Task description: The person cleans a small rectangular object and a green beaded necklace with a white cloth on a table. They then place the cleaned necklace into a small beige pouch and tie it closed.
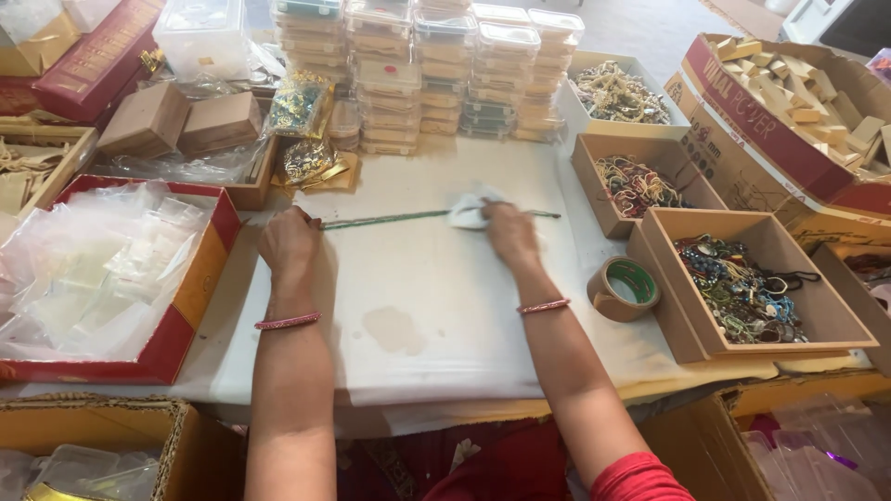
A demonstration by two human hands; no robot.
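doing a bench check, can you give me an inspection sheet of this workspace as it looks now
surface: white sheet, faint stain near the middle
job's things: long thin green strand stretched flat; white cloth on it
clutter: tape roll; open boxes of beaded pieces; stacked clear boxes; red tray of clear pouches
fingers: left hand pins the strand's end; right hand presses the cloth
cables: nothing seen
surroundings: carton of wood blocks

White-covered worktable (pixel 445 315) (evenly lit), grey floor (pixel 650 28) beyond
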